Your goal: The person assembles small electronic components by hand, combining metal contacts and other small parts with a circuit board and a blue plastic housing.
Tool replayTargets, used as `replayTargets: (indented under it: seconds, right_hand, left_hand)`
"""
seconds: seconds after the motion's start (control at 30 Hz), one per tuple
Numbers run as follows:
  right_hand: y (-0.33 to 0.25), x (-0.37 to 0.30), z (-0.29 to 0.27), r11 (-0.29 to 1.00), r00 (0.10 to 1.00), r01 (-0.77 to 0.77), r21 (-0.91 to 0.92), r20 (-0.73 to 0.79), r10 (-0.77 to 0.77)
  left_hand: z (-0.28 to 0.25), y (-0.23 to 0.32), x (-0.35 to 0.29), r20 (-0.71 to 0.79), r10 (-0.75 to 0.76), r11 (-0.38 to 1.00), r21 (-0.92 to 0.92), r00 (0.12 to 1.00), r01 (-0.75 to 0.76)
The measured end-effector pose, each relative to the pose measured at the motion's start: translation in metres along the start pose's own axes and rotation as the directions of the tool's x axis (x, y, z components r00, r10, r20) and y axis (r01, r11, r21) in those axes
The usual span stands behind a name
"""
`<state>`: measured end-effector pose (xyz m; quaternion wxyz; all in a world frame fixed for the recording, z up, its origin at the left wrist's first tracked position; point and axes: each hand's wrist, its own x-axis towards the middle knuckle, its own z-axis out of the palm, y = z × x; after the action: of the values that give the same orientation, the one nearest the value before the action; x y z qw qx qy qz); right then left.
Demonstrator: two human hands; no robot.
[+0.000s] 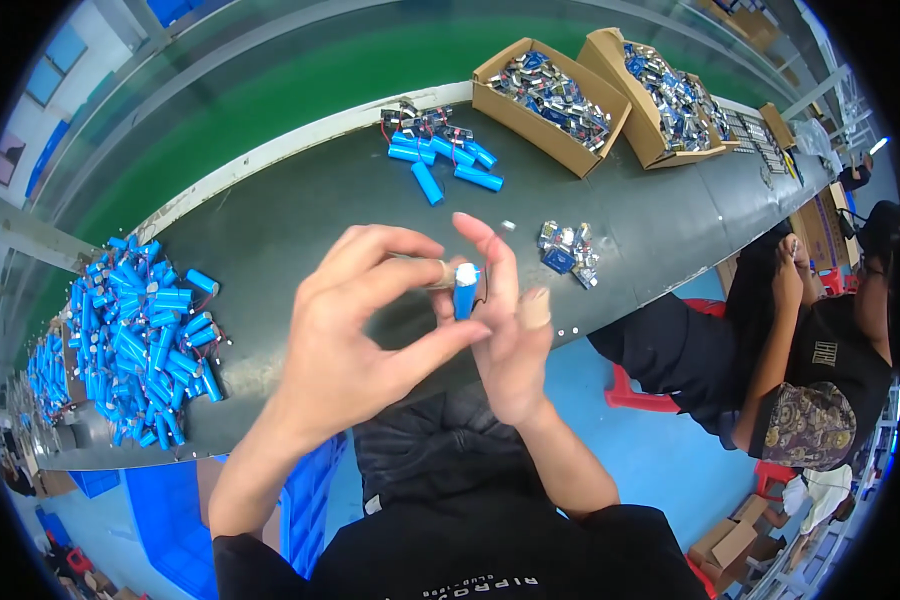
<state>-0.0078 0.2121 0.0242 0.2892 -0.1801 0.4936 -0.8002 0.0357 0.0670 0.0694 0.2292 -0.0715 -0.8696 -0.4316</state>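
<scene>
Cell, blue, cylindrical, white-topped point(464, 300), lies at centre between left hand point(342, 315), thumb and fingers curved, and right hand point(515, 350), half-spread; which pinches cannot be told. Blue cylinders point(427, 184) with circuit boards point(428, 121), 12 o'clock, appear finished; larger blue cylinder heap point(148, 340), 9 o'clock, apparently remains.

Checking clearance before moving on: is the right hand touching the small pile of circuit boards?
Apart. The head view shows a strip of dark tabletop between the right hand and the pile of circuit boards.
</scene>
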Motion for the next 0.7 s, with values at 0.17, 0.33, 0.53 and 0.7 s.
replayTargets:
  seconds: [0.17, 0.33, 0.53, 0.7]
  right_hand:
    - [-0.001, 0.001, -0.001, 0.968, 0.993, 0.121, -0.218, 0.025, -0.119]
    - [0.009, 0.011, -0.016, 0.891, 0.982, 0.187, -0.413, 0.052, -0.181]
    - [-0.004, 0.026, -0.037, 0.972, 0.977, 0.088, -0.219, -0.173, -0.127]
    - [-0.005, 0.030, -0.044, 0.986, 0.986, 0.013, -0.169, -0.160, -0.041]
  left_hand:
    - [0.024, -0.015, 0.001, -0.035, -0.170, 0.950, -0.271, 0.985, 0.155]
    - [0.025, -0.035, 0.003, 0.020, -0.197, 0.927, -0.321, 0.980, 0.193]
    - [0.013, -0.061, -0.002, 0.168, -0.297, 0.840, -0.422, 0.940, 0.341]
    - [0.015, -0.073, -0.012, 0.339, -0.302, 0.742, -0.504, 0.891, 0.442]
